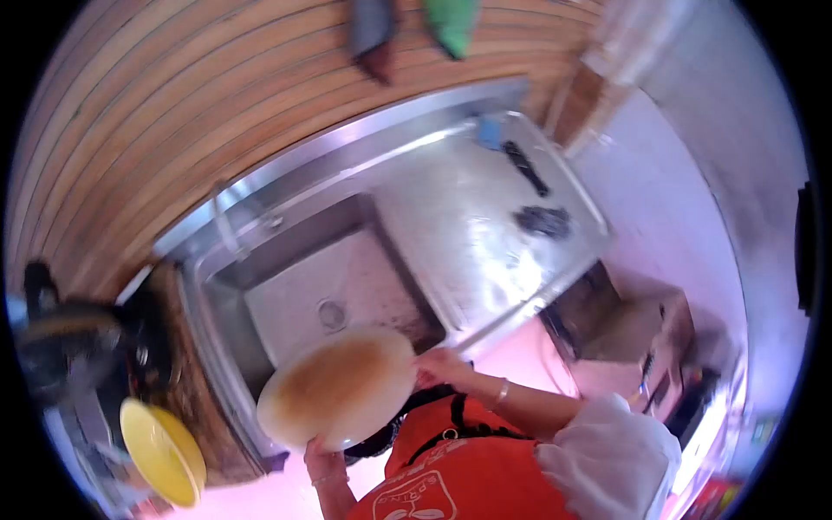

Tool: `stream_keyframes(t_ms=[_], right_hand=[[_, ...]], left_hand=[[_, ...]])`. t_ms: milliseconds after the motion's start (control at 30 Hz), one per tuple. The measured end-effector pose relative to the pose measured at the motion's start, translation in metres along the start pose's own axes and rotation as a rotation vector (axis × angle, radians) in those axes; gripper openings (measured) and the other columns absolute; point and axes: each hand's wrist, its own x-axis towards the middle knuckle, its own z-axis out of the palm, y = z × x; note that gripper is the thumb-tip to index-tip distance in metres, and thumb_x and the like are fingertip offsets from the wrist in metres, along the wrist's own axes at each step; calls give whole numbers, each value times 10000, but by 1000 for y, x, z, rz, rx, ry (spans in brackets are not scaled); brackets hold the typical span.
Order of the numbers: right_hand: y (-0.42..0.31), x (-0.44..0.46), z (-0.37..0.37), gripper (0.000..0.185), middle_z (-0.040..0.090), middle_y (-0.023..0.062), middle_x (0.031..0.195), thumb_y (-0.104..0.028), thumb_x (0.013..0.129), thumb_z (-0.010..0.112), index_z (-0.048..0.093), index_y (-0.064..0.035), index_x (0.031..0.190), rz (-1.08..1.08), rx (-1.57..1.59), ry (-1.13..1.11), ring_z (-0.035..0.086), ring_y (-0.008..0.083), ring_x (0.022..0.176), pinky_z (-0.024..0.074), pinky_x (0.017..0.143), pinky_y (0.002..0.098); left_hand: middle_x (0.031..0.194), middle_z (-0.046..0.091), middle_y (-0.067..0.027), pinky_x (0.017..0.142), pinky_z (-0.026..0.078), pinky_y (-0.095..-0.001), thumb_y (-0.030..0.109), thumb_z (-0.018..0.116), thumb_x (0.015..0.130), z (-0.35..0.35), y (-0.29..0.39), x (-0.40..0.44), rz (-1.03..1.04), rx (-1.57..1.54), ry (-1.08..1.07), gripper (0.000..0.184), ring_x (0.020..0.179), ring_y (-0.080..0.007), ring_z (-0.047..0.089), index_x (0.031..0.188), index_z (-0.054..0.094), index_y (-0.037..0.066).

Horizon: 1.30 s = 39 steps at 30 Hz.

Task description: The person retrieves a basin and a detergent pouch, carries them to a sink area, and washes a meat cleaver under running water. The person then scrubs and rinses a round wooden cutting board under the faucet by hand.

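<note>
Between my hands is a large round white piece with a brown middle (pixel 338 386), tilted over the near edge of the sink (pixel 299 299). Blur hides whether it is a flat board or a shallow dish. At its lower rim, my left hand (pixel 322 459) is closed, with the fingers partly hidden. Its right edge is gripped by my right hand (pixel 444 369), which has a band on the wrist. Beyond it, the sink's drain (pixel 331 315) is visible on the basin floor, and a faucet (pixel 227 227) stands at the back left.
Right of the basin, the metal drainboard (pixel 433 217) bears a black strip-shaped item (pixel 525 168), a dark crumpled scrubber-like bundle (pixel 543 222) and a blue piece (pixel 489 133). A yellow basin (pixel 163 452) is at lower left, below dark cookware (pixel 78 338). Cloths (pixel 452 26) hang on the wooden wall.
</note>
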Motion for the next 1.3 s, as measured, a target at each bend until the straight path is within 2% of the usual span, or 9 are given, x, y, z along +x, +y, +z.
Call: stream_keyframes(t_ms=[33, 100, 167, 300, 367, 567, 733, 900, 1300], right_hand=[[4, -4, 3, 272, 566, 70, 719, -267, 722, 593, 565, -17, 825, 221, 86, -109, 539, 117, 659, 451, 605, 231], [10, 6, 4, 333, 571, 70, 772, -324, 718, 595, 563, -31, 872, 331, 139, -284, 549, 145, 723, 452, 642, 232], [40, 17, 11, 327, 567, 57, 792, -316, 688, 610, 562, -54, 878, 82, 377, -375, 545, 162, 746, 452, 651, 266], [63, 41, 36, 272, 563, 35, 768, -91, 569, 673, 563, -71, 818, 7, 832, -392, 542, 173, 740, 452, 646, 328], [38, 1, 41, 180, 556, 49, 681, -31, 557, 620, 563, -50, 727, -30, 812, -126, 546, 183, 640, 454, 551, 319], [15, -121, -25, 96, 529, 66, 602, -42, 575, 590, 557, -9, 660, -281, 756, -56, 531, 184, 528, 423, 438, 281], [39, -207, -111, 207, 556, 98, 680, -4, 561, 608, 556, 21, 759, -460, 1026, -54, 559, 204, 587, 461, 494, 314], [88, -254, -221, 280, 565, 110, 884, -26, 642, 576, 527, 20, 914, -668, 1109, 45, 548, 184, 795, 427, 745, 309], [220, -449, -409, 337, 518, 163, 985, -43, 692, 549, 457, 74, 994, -1125, 1496, 608, 489, 246, 961, 368, 868, 347]], left_hand=[[875, 531, -92, 777, 409, -310, 90, 566, 664, -14, -8, 7, 59, 81, -85, 308, 846, -225, 509, 954, 492, 18], [887, 540, -102, 743, 429, -310, 132, 545, 673, -21, -15, 2, 519, 987, -186, 301, 831, -220, 521, 930, 494, -17], [893, 544, -109, 725, 439, -312, 155, 533, 682, -24, -22, -8, 827, 1362, -80, 304, 824, -217, 527, 916, 496, -36], [895, 543, -112, 726, 439, -311, 154, 531, 688, 1, -30, -48, 695, 1181, -227, 303, 826, -216, 526, 921, 494, -36], [899, 543, -112, 727, 440, -310, 152, 531, 689, 4, -37, -69, 649, 1081, -289, 305, 828, -216, 527, 927, 492, -34], [910, 542, -112, 731, 441, -305, 146, 530, 695, 12, -64, -124, 501, 796, -399, 310, 836, -214, 528, 947, 485, -27], [919, 542, -112, 734, 442, -301, 141, 530, 699, 94, -110, -187, 350, 546, -565, 314, 843, -213, 529, 962, 478, -22], [928, 541, -112, 737, 442, -297, 136, 530, 703, 192, -179, -222, 105, 356, -715, 320, 849, -212, 531, 978, 472, -17], [1015, 512, -83, 797, 415, -329, 100, 526, 661, 403, -450, -296, -441, 784, -1205, 405, 940, -204, 492, 1047, 441, 15]])
